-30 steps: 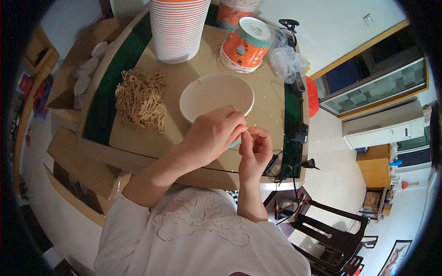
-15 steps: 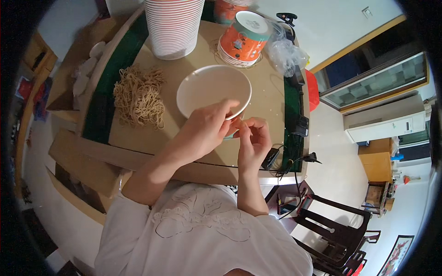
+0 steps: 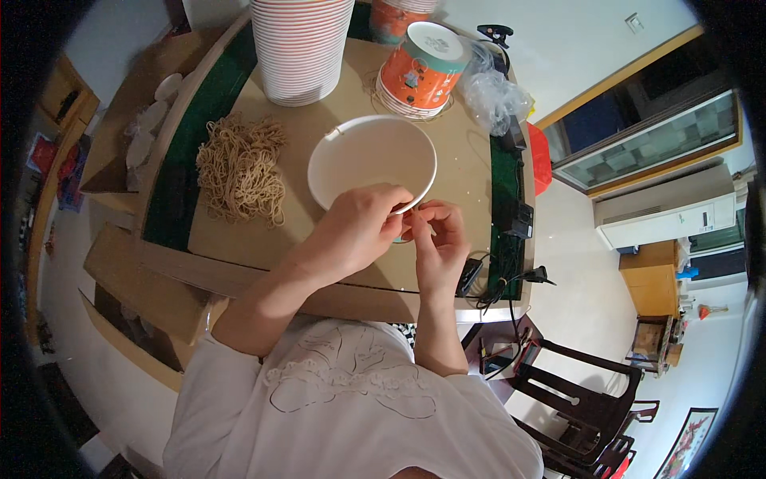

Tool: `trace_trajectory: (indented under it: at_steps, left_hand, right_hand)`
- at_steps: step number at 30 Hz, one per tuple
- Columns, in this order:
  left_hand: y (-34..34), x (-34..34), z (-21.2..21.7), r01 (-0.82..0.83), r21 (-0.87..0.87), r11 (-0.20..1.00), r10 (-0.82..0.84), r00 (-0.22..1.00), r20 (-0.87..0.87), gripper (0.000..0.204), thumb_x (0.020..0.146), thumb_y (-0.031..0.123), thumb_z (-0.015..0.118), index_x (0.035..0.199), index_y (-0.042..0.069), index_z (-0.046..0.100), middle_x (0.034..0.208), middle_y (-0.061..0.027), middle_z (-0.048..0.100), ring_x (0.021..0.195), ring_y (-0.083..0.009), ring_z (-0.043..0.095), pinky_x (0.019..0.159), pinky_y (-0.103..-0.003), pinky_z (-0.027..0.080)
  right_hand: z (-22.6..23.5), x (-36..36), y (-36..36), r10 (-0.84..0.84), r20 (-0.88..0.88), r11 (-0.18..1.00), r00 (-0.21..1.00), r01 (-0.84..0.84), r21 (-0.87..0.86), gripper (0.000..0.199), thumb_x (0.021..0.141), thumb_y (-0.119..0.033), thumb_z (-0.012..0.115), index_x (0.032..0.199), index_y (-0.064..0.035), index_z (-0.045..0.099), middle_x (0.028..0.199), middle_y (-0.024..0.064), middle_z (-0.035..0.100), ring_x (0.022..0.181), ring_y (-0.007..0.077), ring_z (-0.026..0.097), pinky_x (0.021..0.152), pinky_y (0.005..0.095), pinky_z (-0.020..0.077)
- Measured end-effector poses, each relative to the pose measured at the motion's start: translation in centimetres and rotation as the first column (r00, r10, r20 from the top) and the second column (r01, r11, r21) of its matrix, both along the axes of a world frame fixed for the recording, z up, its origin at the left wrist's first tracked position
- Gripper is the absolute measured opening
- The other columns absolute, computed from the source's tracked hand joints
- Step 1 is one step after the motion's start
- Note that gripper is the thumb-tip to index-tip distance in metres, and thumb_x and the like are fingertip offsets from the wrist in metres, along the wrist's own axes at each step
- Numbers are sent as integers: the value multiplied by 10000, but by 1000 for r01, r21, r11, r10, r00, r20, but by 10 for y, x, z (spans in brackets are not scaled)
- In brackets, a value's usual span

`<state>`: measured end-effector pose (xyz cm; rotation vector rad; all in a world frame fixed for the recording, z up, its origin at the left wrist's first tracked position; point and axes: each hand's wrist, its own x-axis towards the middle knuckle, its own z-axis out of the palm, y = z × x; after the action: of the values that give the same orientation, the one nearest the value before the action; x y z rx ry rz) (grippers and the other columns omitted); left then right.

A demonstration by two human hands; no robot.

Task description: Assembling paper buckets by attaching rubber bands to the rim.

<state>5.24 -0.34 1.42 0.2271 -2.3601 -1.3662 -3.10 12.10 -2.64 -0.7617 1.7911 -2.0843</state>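
White tub (image 3: 371, 160): one, at the middle of the frame, mouth up and slightly tilted, its lower-right rim at the hands; one short tan bit of cord (image 3: 341, 129) shows at its upper-left rim.
Left hand (image 3: 365, 219): one, lower centre, against the tub's near rim; its grip is curled mostly closed, but whether it has hold of the rim or something finer I cannot tell.
Right hand (image 3: 443, 243): one, just beside the left; thumb and forefinger come close in a pinching grip, though what lies between them is too small to make out.
Cord heap (image 3: 241, 169): one tangled tan pile, left of the tub; strands beyond counting.
Tall stack (image 3: 302, 56): one, upper centre-left, of many nested white-rimmed tubs.
Orange tubs (image 3: 419, 76): one upside-down stack above and right of the tub, several rims showing; a second orange stack (image 3: 396, 20) at the top edge.
Plastic bag (image 3: 491, 100): one clear, crumpled bundle right of the orange tubs.
Surface (image 3: 459, 164): one, with brown board over green.
Adapter (image 3: 521, 219): one black block, right edge of the surface.
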Motion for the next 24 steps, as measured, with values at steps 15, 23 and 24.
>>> trace_trajectory:
  at_steps: [15,23,24]
  left_hand:
    - [-5,-8,-7,117,21,993,-118,992,45,141,855,80,566,961,-7,597,816,-163,629,741,-305,637,645,-361,477]
    - [2,-25,-27,13,-157,988,2,996,93,69,845,80,546,864,22,578,751,-152,622,708,-341,617,612,-416,469]
    - [3,-26,-29,-23,-138,990,42,989,140,71,836,64,565,887,16,559,767,-151,629,732,-333,626,624,-408,476]
  right_hand:
    - [-4,-10,10,44,1,993,999,-44,108,81,849,14,609,897,3,545,946,46,558,843,128,599,633,239,533]
    - [-15,-10,16,69,82,990,994,-79,118,72,879,9,570,944,13,539,853,65,608,733,135,622,601,235,506]
    - [-14,-7,18,77,110,992,991,-87,90,84,879,12,568,956,15,537,862,69,611,732,136,625,609,239,510]
